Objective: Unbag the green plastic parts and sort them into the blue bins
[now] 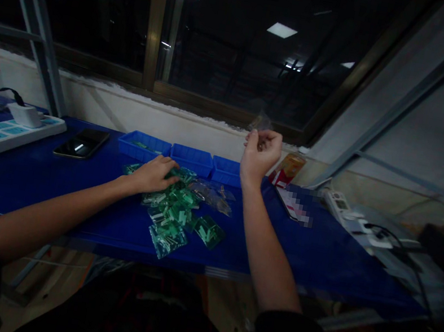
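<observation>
My right hand [261, 156] is raised above the right blue bin, fingers pinched on a small clear plastic bag [261, 121] that sticks up past the fingertips. What the bag contains is too blurred to make out. My left hand [155, 175] rests with fingers apart on a heap of small green plastic packets [173, 209], which hold pale slim pieces. One green packet [209, 232] lies at the heap's right edge. Between the hands, several clear bags [216, 196] with small brownish pieces lie on the table.
Three blue bins, left [144, 145], middle [191, 159] and right [226, 171], line the back of the blue table [109, 220]. A dark phone [82, 143] and a white power strip [7, 137] lie left. Right are a bottle [291, 167], another phone [290, 202] and a second power strip [350, 220].
</observation>
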A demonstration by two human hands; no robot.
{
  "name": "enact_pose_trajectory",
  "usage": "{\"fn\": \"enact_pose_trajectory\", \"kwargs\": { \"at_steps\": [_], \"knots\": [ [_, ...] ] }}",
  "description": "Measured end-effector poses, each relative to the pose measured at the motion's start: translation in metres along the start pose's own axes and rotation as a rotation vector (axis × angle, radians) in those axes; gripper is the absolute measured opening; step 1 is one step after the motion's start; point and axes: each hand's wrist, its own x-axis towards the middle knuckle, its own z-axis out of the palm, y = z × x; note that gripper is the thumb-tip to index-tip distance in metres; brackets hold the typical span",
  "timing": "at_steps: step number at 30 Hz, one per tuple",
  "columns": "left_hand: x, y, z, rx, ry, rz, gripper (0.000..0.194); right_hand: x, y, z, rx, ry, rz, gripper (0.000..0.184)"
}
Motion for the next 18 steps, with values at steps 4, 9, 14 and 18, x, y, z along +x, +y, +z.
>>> {"fn": "enact_pose_trajectory", "kwargs": {
  "at_steps": [4, 9, 14, 18],
  "knots": [
    [-0.002, 0.0, 0.008, 0.012, -0.062, 0.049, 0.039, -0.021, 0.012, -0.008, -0.142, -0.096, -0.037, 0.013],
    [-0.002, 0.002, 0.009, 0.037, -0.104, 0.073, 0.041, -0.045, 0.031, -0.001, -0.262, -0.327, -0.055, 0.013],
    [-0.003, 0.004, 0.007, 0.052, -0.11, 0.079, 0.04, -0.055, 0.049, 0.005, -0.413, -0.447, -0.052, 0.011],
    [-0.003, 0.004, 0.007, 0.054, -0.109, 0.087, 0.04, -0.057, 0.061, 0.005, -0.44, -0.464, -0.028, 0.011]
  ]
}}
